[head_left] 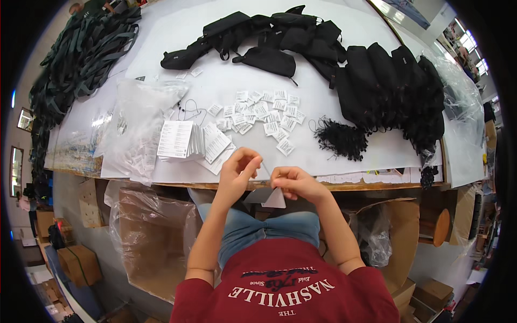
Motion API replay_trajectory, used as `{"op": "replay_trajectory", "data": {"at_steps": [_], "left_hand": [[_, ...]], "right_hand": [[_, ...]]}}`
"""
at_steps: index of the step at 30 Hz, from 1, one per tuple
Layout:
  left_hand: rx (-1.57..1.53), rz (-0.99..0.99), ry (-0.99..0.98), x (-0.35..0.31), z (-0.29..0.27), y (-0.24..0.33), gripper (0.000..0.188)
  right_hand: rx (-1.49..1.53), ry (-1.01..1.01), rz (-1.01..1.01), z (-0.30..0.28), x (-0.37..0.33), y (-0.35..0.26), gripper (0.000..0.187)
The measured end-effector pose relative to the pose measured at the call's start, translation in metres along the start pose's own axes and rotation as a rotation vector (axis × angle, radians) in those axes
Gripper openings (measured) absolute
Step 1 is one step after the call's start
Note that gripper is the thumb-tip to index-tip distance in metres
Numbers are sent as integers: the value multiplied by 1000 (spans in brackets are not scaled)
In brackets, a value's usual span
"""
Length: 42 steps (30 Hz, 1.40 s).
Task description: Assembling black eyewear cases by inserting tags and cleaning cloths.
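Just in front of the table's near edge, my right hand [296, 183] pinches a folded hang tag [275, 198], its white and dark grey sides showing. My left hand [240, 171] is raised beside it, thumb and forefinger closed together. A thin pale line runs from these fingers toward the right hand; I cannot make out what it is. Beyond the hands lie a stack of printed white cards [176, 141], loose cards [216, 144] and a scatter of small white packets [261, 112]. A bunch of black cords [340, 139] sits to the right.
Black fabric pouches [269, 59] lie across the far table, with more heaped [388, 86] at right. Dark straps [81, 54] pile up at far left. A clear plastic bag [137, 116] rests left of the cards. Lined cardboard boxes [153, 237] stand below the table edge.
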<state>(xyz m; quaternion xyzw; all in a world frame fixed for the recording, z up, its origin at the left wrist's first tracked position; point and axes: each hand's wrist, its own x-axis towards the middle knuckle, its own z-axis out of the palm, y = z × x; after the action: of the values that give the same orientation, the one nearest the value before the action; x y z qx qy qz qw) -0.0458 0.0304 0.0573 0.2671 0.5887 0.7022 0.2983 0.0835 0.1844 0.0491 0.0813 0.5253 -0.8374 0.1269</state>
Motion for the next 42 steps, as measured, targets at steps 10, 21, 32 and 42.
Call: {"op": "replay_trajectory", "data": {"at_steps": [10,21,32,42], "left_hand": [[503,57,-103,237,-10,-31,48],[1082,-338,525,445,89,-79,139],[948,302,532,428,53,-99,55],[640,263,-177,268,33,27,37]], "right_hand": [[653,-3,46,-125,18,36,16],[825,-214,189,-128,21,45,19],[806,-304,217,-127,25,42,16],[672,-148,144,-128,22,35,17]]}}
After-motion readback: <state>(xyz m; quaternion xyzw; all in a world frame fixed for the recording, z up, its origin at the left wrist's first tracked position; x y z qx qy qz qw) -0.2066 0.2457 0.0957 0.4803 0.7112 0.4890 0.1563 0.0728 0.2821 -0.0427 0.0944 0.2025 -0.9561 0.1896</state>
